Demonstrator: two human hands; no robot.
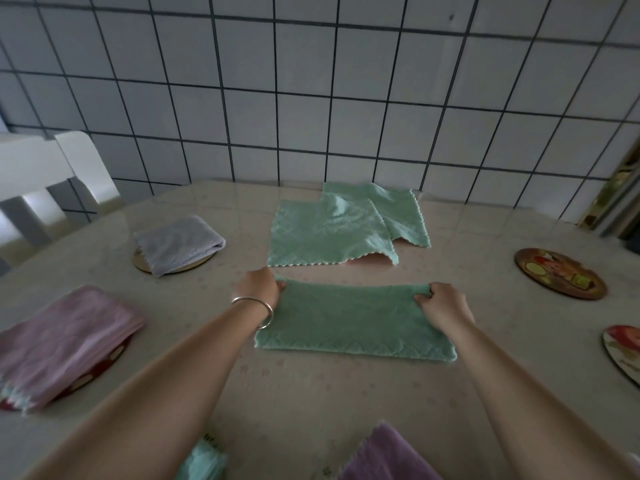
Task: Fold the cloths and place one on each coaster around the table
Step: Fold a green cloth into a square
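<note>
A green cloth (349,323) lies folded in half as a long rectangle in the middle of the table. My left hand (261,284) pinches its far left corner and my right hand (441,304) pinches its far right corner. Beyond it lie two more green cloths (329,233), unfolded and overlapping. A folded lilac cloth (178,244) rests on a coaster (187,268) at the left. A folded pink cloth (65,341) covers a coaster (104,367) at the near left. Two bare picture coasters sit at the right, one farther (559,273) and one at the frame's edge (623,351).
A purple cloth (388,455) and a light green cloth (202,462) lie at the near edge of the beige table (311,393). A white chair (52,178) stands at the far left. A tiled wall (311,98) rises behind the table.
</note>
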